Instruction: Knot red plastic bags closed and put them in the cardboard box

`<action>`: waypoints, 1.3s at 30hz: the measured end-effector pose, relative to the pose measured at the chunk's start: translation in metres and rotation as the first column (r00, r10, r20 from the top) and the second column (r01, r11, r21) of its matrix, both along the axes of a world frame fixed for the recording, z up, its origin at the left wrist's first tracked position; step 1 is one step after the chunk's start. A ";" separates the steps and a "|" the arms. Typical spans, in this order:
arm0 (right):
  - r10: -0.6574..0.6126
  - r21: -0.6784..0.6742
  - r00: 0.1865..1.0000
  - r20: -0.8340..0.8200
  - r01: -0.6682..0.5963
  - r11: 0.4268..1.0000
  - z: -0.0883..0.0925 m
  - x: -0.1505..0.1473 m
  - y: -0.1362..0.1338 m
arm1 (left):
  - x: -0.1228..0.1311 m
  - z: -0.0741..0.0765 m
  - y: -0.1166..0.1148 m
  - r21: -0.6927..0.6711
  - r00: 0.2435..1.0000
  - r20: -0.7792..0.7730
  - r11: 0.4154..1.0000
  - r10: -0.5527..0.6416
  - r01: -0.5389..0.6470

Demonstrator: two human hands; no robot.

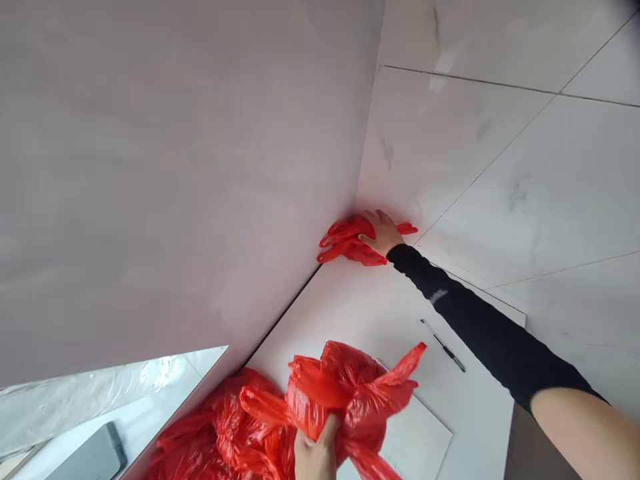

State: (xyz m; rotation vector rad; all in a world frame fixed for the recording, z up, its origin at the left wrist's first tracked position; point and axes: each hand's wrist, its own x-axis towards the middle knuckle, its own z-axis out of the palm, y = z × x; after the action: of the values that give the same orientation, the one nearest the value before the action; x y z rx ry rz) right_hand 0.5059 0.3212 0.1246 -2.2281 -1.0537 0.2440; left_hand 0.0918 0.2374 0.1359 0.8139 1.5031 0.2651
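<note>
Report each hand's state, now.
Left hand: closed, holding a bulging, shiny red plastic bag.
Right hand: open, fingers spread on crumpled red plastic bags.

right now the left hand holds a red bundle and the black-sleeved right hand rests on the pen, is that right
Not quite: in the head view, the right hand is on the red plastic in the corner, not the pen, which lies apart. The left hand does hold a red bundle, and the right sleeve is black.
</note>
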 end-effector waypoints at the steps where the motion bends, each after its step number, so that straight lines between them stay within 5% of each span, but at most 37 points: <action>1: -0.005 0.040 1.000 0.004 0.005 0.999 -0.001 -0.003 -0.017 | 0.019 -0.004 0.013 -0.005 0.999 0.028 1.000 0.030 -0.030; 8: -0.198 0.089 0.974 -0.113 0.208 0.974 -0.053 -0.076 -0.204 | 0.154 -0.029 0.116 0.020 0.970 0.228 0.996 0.079 -0.086; 11: -0.255 0.008 0.950 -0.179 0.261 0.965 -0.078 -0.124 -0.281 | 0.178 -0.022 0.134 0.018 0.917 0.398 0.999 0.038 -0.049; 13: -0.309 -0.083 0.897 -0.315 0.298 0.951 -0.091 -0.159 -0.320 | 0.170 -0.011 0.127 0.017 0.888 0.459 0.999 0.018 -0.028; 18: -0.336 -0.161 0.723 -0.604 0.302 0.940 -0.101 -0.250 -0.355 | 0.086 0.012 0.056 -0.015 0.916 0.401 1.000 0.029 -0.025; 23: -0.167 -0.084 0.680 -0.714 0.154 0.985 -0.075 -0.339 -0.354 | -0.004 0.045 -0.039 -0.074 0.915 0.398 0.997 0.057 -0.030; 27: -0.052 -0.015 0.627 -0.778 0.064 0.998 -0.063 -0.401 -0.392 | -0.053 0.087 -0.098 0.005 0.874 0.485 0.999 0.036 -0.044; 30: -0.089 -0.007 0.626 -0.775 0.133 0.991 -0.066 -0.445 -0.461 | -0.087 0.123 -0.140 0.083 0.819 0.572 0.997 -0.043 -0.006; 33: -0.218 -0.038 0.617 -0.756 0.292 0.956 -0.072 -0.501 -0.566 | -0.121 0.150 -0.193 0.132 0.760 0.632 0.987 -0.152 0.088; 36: -0.397 -0.132 0.520 -0.756 0.473 0.871 -0.075 -0.571 -0.686 | -0.149 0.160 -0.256 0.131 0.712 0.647 0.960 -0.271 0.247; 39: -0.549 -0.274 0.336 -0.766 0.601 0.751 -0.076 -0.643 -0.785 | -0.173 0.154 -0.322 0.089 0.697 0.606 0.903 -0.383 0.420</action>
State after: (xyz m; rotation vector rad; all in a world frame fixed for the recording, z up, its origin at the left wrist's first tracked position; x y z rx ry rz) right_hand -0.1366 -0.4635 0.0488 -1.8904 0.2820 0.8137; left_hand -0.0815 -0.0847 0.2904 0.8814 0.6849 0.1325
